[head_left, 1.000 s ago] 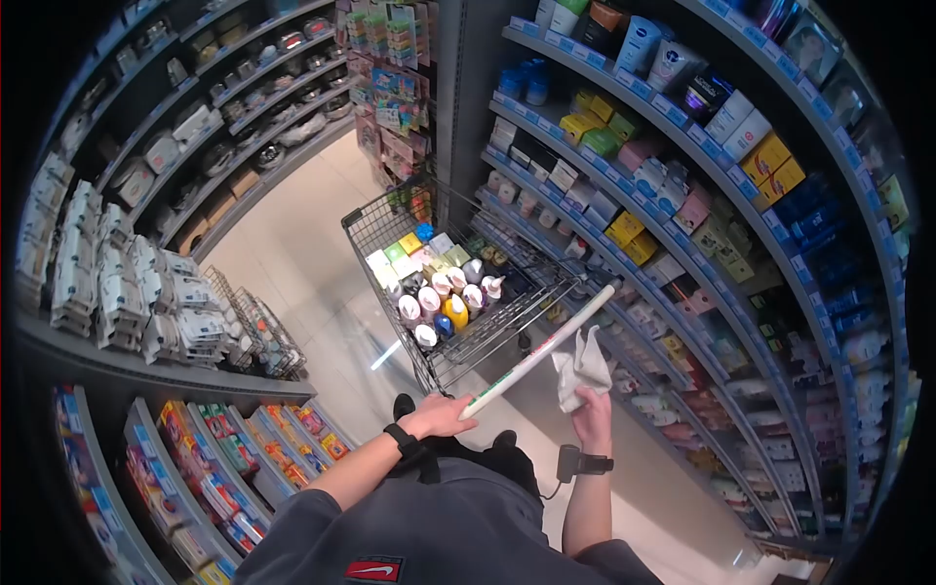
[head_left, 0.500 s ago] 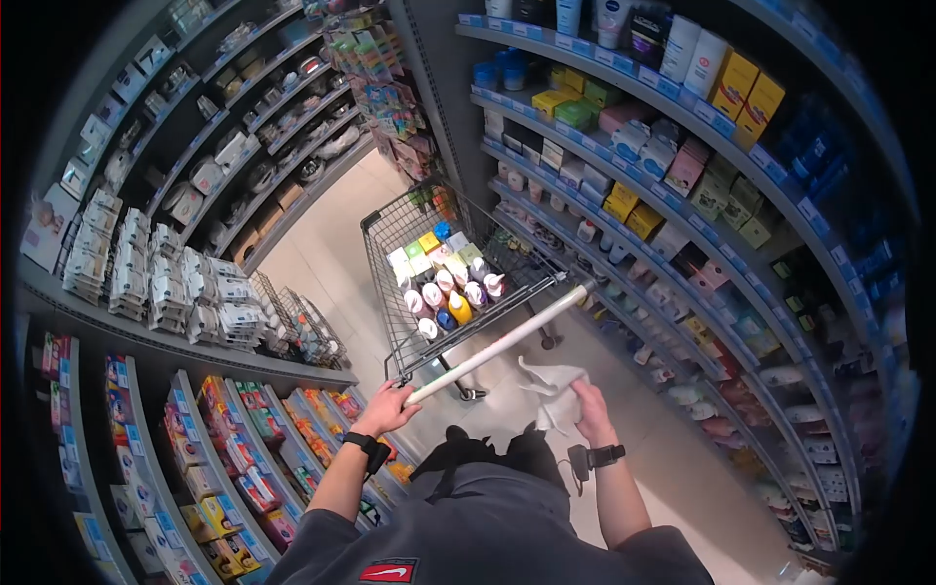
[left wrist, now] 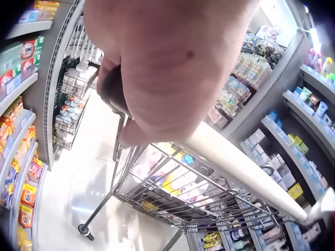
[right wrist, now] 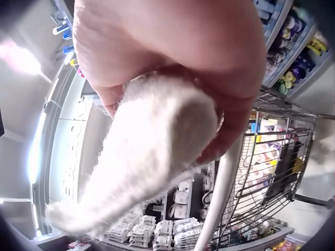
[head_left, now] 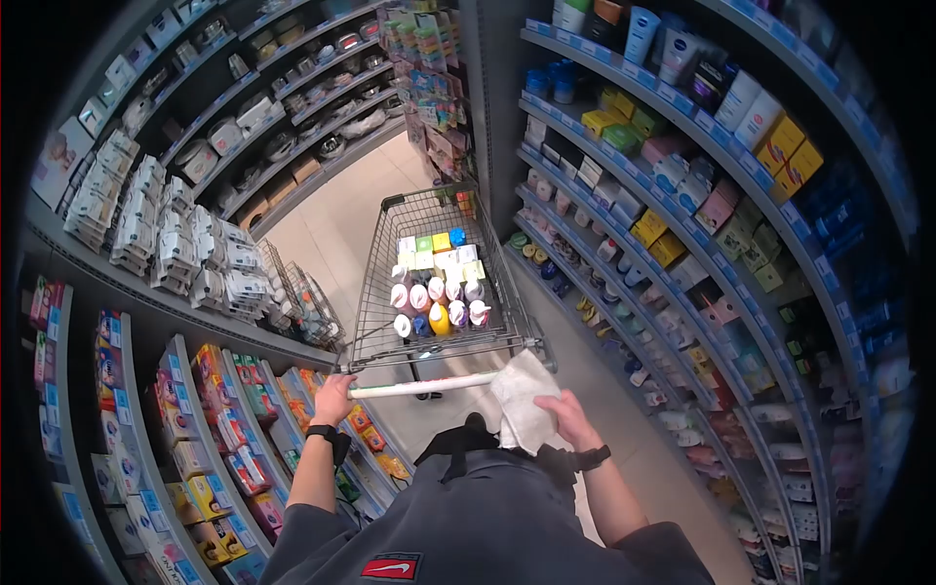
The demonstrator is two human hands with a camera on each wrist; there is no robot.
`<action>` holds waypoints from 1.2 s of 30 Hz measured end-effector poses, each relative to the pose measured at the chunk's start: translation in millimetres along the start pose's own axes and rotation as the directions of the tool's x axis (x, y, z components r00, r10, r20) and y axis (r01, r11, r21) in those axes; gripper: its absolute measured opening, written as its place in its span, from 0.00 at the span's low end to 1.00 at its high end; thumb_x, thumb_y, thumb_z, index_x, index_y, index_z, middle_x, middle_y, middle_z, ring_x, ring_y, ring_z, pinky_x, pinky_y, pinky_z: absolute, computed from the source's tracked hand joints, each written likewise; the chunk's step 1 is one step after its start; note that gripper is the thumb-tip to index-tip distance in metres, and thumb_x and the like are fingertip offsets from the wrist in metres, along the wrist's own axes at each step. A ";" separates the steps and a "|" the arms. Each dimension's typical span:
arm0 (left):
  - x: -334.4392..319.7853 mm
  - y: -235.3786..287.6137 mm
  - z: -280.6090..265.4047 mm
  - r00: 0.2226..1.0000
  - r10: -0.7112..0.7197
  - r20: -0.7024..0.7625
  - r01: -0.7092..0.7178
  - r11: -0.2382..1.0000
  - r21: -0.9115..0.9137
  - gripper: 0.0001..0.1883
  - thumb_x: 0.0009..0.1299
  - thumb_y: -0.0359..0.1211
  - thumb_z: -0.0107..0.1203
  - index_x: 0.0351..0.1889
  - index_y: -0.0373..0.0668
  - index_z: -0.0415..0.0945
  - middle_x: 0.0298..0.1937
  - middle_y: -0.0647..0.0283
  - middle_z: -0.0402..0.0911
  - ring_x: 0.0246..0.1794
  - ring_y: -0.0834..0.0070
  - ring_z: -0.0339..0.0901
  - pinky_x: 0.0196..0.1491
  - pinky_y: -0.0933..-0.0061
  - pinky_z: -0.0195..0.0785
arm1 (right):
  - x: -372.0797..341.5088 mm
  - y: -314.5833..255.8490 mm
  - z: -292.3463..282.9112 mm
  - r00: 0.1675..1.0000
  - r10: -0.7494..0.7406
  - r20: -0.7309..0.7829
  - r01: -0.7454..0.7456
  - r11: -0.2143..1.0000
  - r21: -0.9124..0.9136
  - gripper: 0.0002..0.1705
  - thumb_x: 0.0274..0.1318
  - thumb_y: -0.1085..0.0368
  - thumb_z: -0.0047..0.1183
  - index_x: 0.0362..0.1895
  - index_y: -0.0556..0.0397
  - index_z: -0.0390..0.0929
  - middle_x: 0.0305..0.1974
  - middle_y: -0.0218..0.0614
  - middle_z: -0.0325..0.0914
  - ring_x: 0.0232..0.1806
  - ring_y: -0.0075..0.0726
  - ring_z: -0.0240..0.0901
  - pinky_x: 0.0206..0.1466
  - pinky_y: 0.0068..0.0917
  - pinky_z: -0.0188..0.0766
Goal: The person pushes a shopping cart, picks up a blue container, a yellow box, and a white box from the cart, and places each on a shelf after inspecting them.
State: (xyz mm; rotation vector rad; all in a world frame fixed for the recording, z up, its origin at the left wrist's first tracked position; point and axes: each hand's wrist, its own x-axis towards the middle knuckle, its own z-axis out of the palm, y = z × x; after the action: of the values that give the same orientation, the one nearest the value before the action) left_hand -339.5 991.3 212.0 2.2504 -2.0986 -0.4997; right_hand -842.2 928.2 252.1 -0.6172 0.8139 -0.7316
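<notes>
A white cloth hangs from my right hand, which grips it by one side. The cloth overlaps the right end of the shopping cart's white push handle in the head view. Up close in the right wrist view, the bunched cloth looks fuzzy, with the fingers curled about it. At the handle's left end, my left hand holds on; its fingers curl round the dark end piece in the left wrist view. Inside the wire cart stand several pump bottles and small boxes.
Shelves of skincare boxes and tubes line the right side. On the left are white packets and shelves of colourful boxes. Pale floor runs ahead, past a wire basket at the left.
The cart's handle has swung from slanting to nearly level across my front. My right hand has brought the cloth from beside the handle onto its right end in view. The left hand keeps its grip.
</notes>
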 end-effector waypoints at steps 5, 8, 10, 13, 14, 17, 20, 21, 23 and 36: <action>3.8 -26.0 2.1 0.931 -0.354 -0.094 0.364 0.922 0.131 0.15 0.54 0.32 0.65 0.42 0.51 0.81 0.49 0.65 0.79 0.57 0.65 0.73 0.64 0.41 0.58 | 47.0 3.0 42.6 0.999 0.016 -0.036 -0.018 0.998 -0.062 0.15 0.64 0.61 0.56 0.44 0.62 0.83 0.40 0.32 0.84 0.40 0.22 0.79 0.45 0.21 0.73; -1.8 -39.9 13.0 0.883 -0.397 -0.249 0.428 0.900 0.084 0.13 0.55 0.29 0.63 0.39 0.50 0.81 0.48 0.65 0.79 0.58 0.64 0.72 0.66 0.33 0.52 | 77.0 21.9 56.5 0.996 -0.077 -0.049 0.063 0.969 -0.239 0.16 0.64 0.59 0.58 0.45 0.61 0.83 0.40 0.29 0.84 0.41 0.18 0.76 0.45 0.21 0.70; -2.7 -42.2 15.6 0.858 -0.390 -0.334 0.436 0.897 0.073 0.15 0.56 0.25 0.61 0.42 0.49 0.80 0.48 0.64 0.78 0.64 0.62 0.68 0.67 0.22 0.42 | 86.2 20.7 76.9 0.996 -0.062 -0.068 0.042 0.964 -0.262 0.17 0.64 0.59 0.58 0.46 0.61 0.83 0.40 0.29 0.84 0.41 0.18 0.76 0.46 0.21 0.70; -2.8 -67.9 32.1 0.821 -0.405 -0.403 0.448 0.894 0.016 0.17 0.57 0.25 0.60 0.45 0.49 0.78 0.50 0.63 0.78 0.66 0.61 0.67 0.67 0.20 0.37 | 96.7 21.3 98.5 0.996 -0.026 -0.086 0.000 0.957 -0.289 0.16 0.65 0.60 0.57 0.47 0.61 0.83 0.42 0.32 0.84 0.42 0.20 0.76 0.45 0.22 0.70; -4.2 -75.0 31.8 0.835 -0.414 -0.362 0.445 0.896 0.000 0.20 0.56 0.25 0.61 0.49 0.49 0.77 0.53 0.61 0.77 0.66 0.60 0.67 0.67 0.19 0.33 | 102.2 26.6 101.6 0.994 -0.076 -0.077 0.043 0.931 -0.363 0.16 0.65 0.60 0.56 0.47 0.61 0.83 0.42 0.33 0.84 0.42 0.20 0.76 0.45 0.22 0.70; -7.7 -65.6 20.8 0.807 -0.400 -0.434 0.484 0.869 0.098 0.25 0.54 0.31 0.66 0.52 0.49 0.78 0.54 0.59 0.79 0.63 0.56 0.69 0.66 0.24 0.42 | 124.6 51.6 87.4 0.997 -0.065 -0.030 0.042 0.865 -0.499 0.17 0.66 0.60 0.56 0.49 0.62 0.80 0.40 0.33 0.84 0.41 0.21 0.75 0.44 0.23 0.71; -10.0 -8.4 -16.6 0.873 -0.429 -0.233 0.449 0.893 0.037 0.26 0.55 0.35 0.67 0.54 0.49 0.77 0.59 0.59 0.78 0.64 0.60 0.70 0.69 0.31 0.42 | 142.1 74.2 83.4 0.993 -0.021 0.112 0.083 0.807 -0.585 0.19 0.62 0.58 0.58 0.48 0.61 0.75 0.36 0.37 0.81 0.34 0.29 0.74 0.39 0.29 0.71; -8.0 13.1 -31.8 0.930 -0.361 -0.063 0.359 0.932 -0.040 0.27 0.56 0.36 0.67 0.56 0.49 0.77 0.60 0.58 0.77 0.64 0.61 0.71 0.69 0.36 0.48 | 141.3 62.2 92.5 0.992 -0.014 0.125 0.083 0.817 -0.570 0.19 0.62 0.58 0.58 0.48 0.61 0.75 0.36 0.37 0.81 0.34 0.29 0.74 0.39 0.29 0.71; 7.9 83.7 -66.9 0.942 -0.285 0.180 0.333 0.705 -0.627 0.27 0.60 0.29 0.62 0.61 0.47 0.75 0.62 0.53 0.75 0.64 0.57 0.71 0.69 0.56 0.59 | 136.3 19.4 119.8 0.969 0.200 0.144 0.039 0.453 -0.891 0.15 0.64 0.63 0.55 0.48 0.62 0.75 0.40 0.41 0.81 0.42 0.32 0.78 0.46 0.30 0.74; 40.3 175.8 -12.5 0.885 -0.390 0.253 0.296 0.054 -0.954 0.50 0.61 0.19 0.61 0.78 0.47 0.41 0.63 0.47 0.71 0.57 0.67 0.75 0.57 0.68 0.71 | 179.4 48.3 77.2 0.857 0.150 0.493 0.189 0.799 -0.571 0.17 0.58 0.65 0.58 0.50 0.61 0.79 0.38 0.35 0.84 0.37 0.24 0.77 0.41 0.27 0.74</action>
State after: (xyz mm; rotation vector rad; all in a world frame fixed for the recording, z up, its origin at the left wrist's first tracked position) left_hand -504.8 933.1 256.2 1.6740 -0.5242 -1.2972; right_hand -677.9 834.3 183.9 -1.3473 0.5160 -0.2674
